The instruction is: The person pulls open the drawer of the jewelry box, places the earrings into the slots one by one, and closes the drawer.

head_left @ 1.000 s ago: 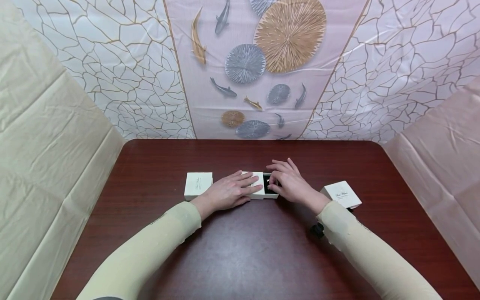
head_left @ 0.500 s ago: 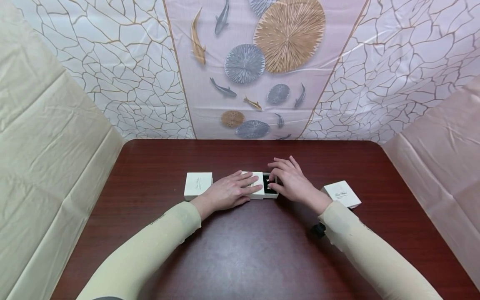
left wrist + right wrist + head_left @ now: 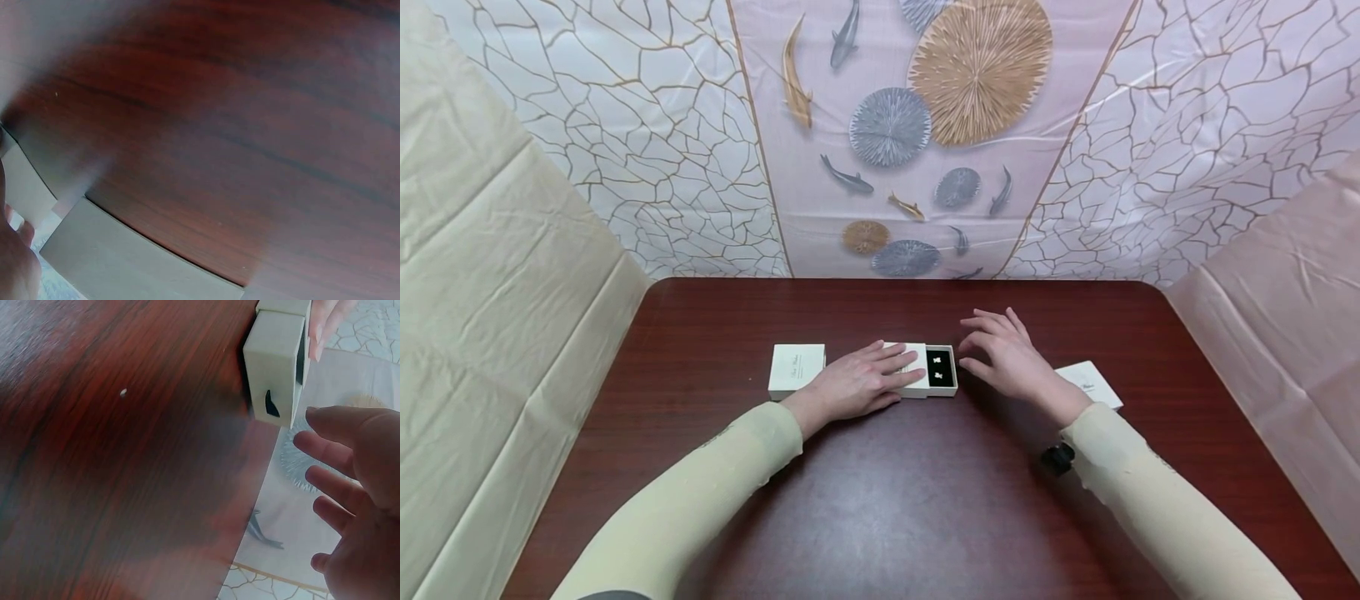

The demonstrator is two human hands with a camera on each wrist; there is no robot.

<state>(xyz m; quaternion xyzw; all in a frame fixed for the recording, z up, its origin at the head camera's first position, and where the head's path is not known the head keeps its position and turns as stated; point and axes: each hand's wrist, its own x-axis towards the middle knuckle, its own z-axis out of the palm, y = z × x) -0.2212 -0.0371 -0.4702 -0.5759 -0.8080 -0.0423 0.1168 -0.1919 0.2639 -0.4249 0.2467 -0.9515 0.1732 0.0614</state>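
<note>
Left hand (image 3: 856,383) rests straight-fingered on part-open box (image 3: 917,389); right hand (image 3: 1009,362), fingers relaxed, blocks part of right-side box (image 3: 1092,385); left-side box (image 3: 797,365) adjoins

Drawer (image 3: 942,392) right of box sleeve (image 3: 919,389)

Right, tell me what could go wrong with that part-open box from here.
Pulled further, the drawer might slip out of the sleeve that the left hand rests on. The two small pieces, apparently earrings, lie uncovered, so the nearby right hand might brush them loose. The left hand might also nudge the white box beside its wrist.
</note>
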